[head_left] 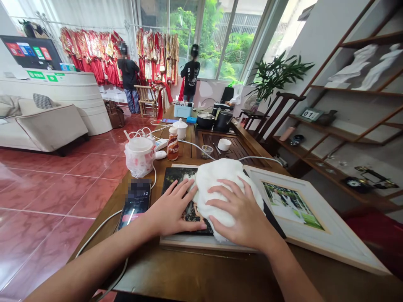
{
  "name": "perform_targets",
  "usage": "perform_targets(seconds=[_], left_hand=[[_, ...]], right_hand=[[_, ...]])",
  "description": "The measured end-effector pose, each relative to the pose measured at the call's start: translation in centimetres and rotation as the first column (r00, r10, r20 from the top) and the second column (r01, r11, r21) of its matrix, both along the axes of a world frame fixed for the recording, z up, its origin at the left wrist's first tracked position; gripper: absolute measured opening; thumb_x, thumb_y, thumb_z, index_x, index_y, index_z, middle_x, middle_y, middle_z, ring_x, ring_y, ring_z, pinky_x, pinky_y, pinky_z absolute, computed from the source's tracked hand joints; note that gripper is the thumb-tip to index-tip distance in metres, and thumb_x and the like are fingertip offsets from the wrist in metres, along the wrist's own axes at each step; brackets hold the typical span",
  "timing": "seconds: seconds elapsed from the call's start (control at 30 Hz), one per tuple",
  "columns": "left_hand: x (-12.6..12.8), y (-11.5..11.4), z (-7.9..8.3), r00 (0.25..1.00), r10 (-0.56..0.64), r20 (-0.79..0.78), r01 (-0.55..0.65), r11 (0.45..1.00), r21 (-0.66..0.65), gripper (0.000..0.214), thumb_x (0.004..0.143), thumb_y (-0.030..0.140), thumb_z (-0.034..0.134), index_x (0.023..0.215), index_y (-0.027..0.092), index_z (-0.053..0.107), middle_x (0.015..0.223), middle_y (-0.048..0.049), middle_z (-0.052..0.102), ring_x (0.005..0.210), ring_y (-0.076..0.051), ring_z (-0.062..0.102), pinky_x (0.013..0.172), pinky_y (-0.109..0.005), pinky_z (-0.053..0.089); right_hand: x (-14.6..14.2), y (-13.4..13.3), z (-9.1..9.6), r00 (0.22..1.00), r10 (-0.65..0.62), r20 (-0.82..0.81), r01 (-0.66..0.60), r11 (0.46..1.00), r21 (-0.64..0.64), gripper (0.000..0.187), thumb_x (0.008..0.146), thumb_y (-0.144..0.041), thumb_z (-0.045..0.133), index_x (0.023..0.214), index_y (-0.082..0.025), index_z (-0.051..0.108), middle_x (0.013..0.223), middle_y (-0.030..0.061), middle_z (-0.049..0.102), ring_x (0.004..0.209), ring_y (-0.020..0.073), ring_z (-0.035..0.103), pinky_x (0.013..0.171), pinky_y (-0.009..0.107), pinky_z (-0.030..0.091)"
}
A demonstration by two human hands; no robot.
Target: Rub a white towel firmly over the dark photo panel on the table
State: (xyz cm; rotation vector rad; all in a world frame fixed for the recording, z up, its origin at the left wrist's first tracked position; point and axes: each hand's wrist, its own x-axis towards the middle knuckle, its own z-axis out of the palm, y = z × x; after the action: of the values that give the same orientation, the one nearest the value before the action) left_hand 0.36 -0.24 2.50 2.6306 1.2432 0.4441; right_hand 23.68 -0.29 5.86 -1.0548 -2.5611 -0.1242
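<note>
A bunched, fluffy white cloth [225, 170] lies on a dark picture panel [176, 176] with a figure partly visible on it. My right hand [236, 209] presses onto the cloth, its fingers curved and spread over it. Flat against the left part of the panel is my left hand [174, 207], fingers stretched and apart, the fingertips by the cloth's left edge. Under the panel a pale frame [185, 242] shows along the near side. To the right leans a light-framed wedding photo [294, 205]. The cloth and both hands hide much of the panel's picture.
Left of my arm lies a phone [135, 201] with a white cable. Beyond it stand a bagged tub [140, 155], a coffee bottle [173, 144] and a white lidded cup [180, 129]. A tea tray [204, 138] is farther back. Two people stand by the clothes racks.
</note>
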Motion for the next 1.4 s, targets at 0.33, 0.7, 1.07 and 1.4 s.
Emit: perform_targets(seconds=[0.33,0.7,1.07,1.4], left_hand=[[0.0,0.0,0.0,1.000,0.008,-0.009,-0.008,1.000,-0.001,0.098,0.082,0.081,0.043,0.154,0.016,0.025,0.160,-0.0134,0.021,0.149,-0.030,0.014,0.121,-0.049,0.013],[-0.1,0.0,0.1,1.000,0.011,-0.020,-0.011,1.000,-0.008,0.100,0.082,0.081,0.044,0.154,0.015,0.025,0.160,-0.0148,0.020,0.149,-0.030,0.013,0.120,-0.051,0.013],[0.1,0.0,0.0,1.000,0.008,-0.002,-0.008,1.000,0.009,0.098,0.082,0.081,0.044,0.153,0.016,0.026,0.159,-0.0151,0.024,0.148,-0.031,0.017,0.120,-0.051,0.015],[0.0,0.0,0.2,1.000,0.011,0.007,-0.011,1.000,-0.007,0.098,0.082,0.081,0.044,0.154,0.018,0.025,0.160,-0.0134,0.021,0.148,-0.031,0.016,0.120,-0.051,0.014]], right_hand=[[2.1,1.4,-0.1,0.988,-0.156,0.012,0.156,0.987,0.034,0.020,0.086,-0.041,0.057,0.100,-0.032,0.067,0.121,0.0005,0.065,0.125,0.0309,0.046,0.107,0.060,0.019],[1.3,0.8,-0.3,0.997,-0.073,-0.025,0.074,0.997,0.030,0.019,0.084,-0.040,0.060,0.099,-0.032,0.067,0.118,0.0010,0.066,0.124,0.0315,0.047,0.107,0.060,0.018],[0.7,0.3,-0.1,1.000,-0.002,-0.029,0.002,1.000,-0.016,0.020,0.084,-0.041,0.060,0.100,-0.032,0.066,0.120,0.0009,0.065,0.126,0.0299,0.046,0.109,0.057,0.016],[2.5,1.6,-0.3,0.987,-0.158,-0.008,0.158,0.985,0.070,0.019,0.083,-0.039,0.059,0.097,-0.030,0.068,0.117,0.0029,0.067,0.122,0.0324,0.049,0.104,0.060,0.022]])
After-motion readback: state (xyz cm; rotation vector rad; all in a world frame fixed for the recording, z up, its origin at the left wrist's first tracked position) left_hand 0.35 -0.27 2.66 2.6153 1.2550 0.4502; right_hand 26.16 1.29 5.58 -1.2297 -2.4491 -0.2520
